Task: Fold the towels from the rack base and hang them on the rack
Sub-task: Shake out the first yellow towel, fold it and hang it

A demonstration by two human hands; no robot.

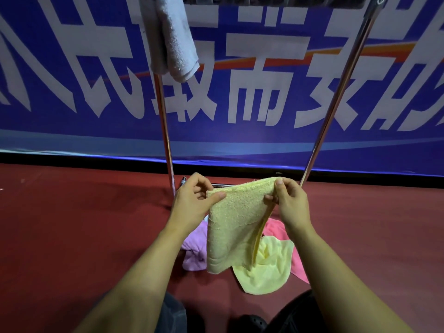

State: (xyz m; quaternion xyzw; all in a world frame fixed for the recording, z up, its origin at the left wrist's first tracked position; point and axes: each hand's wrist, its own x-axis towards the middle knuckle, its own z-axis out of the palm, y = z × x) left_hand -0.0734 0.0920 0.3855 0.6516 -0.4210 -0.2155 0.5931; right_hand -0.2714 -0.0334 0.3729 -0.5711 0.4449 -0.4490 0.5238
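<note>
Two hands, left hand point(192, 200) and right hand point(290, 203), pinch the top corners of a folded yellow towel point(233, 227) above pink, lilac and yellow towels on the floor.

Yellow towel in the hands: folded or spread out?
Folded. The yellow terry towel hangs doubled, two layers showing along its right edge, with the left hand and right hand pinching the top corners.

blue banner point(240, 140) with large white characters behind | red carpet floor point(72, 236) | dark shoe point(249, 323)
</note>
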